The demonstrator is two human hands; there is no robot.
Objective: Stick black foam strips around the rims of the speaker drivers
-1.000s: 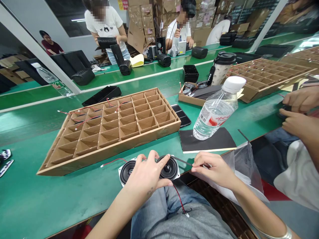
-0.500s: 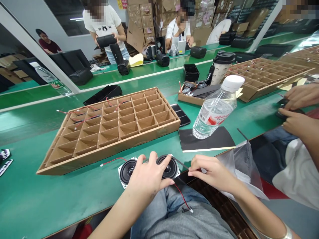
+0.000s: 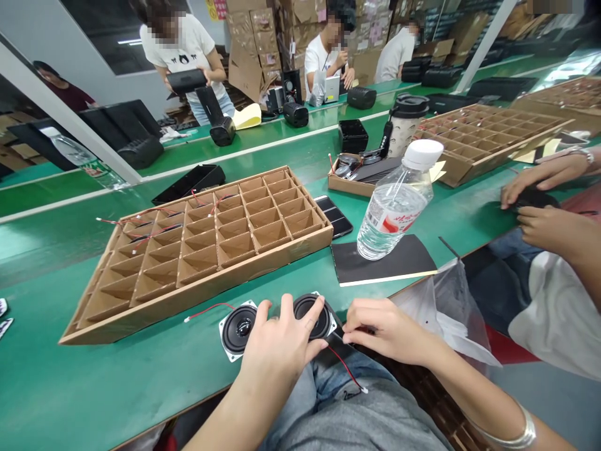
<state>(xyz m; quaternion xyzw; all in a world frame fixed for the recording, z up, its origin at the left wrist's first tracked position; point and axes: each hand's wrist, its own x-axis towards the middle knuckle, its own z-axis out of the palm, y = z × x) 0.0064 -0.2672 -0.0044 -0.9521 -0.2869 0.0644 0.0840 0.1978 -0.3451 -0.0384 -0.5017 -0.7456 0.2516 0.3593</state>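
Observation:
My left hand (image 3: 278, 341) spans the right-hand speaker (image 3: 307, 308), index finger across its black cone and thumb at its near edge, holding it at the table's edge. From this speaker a red wire with a white plug hangs over my lap. Just left of my hand, a second speaker (image 3: 238, 329) with a silver frame lies face up, its red wire stretching left. My right hand (image 3: 389, 329) is closed in a pinch on a thin black strip (image 3: 336, 321), which runs along the speaker's right rim. The strip's end is hidden in my fingers.
Beyond my hands stands a divided cardboard box (image 3: 206, 275) with wired parts in some cells. A water bottle (image 3: 394, 203) rests on a black sheet (image 3: 347, 266), near a phone (image 3: 335, 216). At right, a co-worker's hands (image 3: 549, 200) handle a dark part. A plastic bag (image 3: 451, 300) hangs off the edge.
My right hand has moved left, closer to the speaker, and less of the black strip shows between them. The left hand keeps its place on the speaker. The view has shifted slightly.

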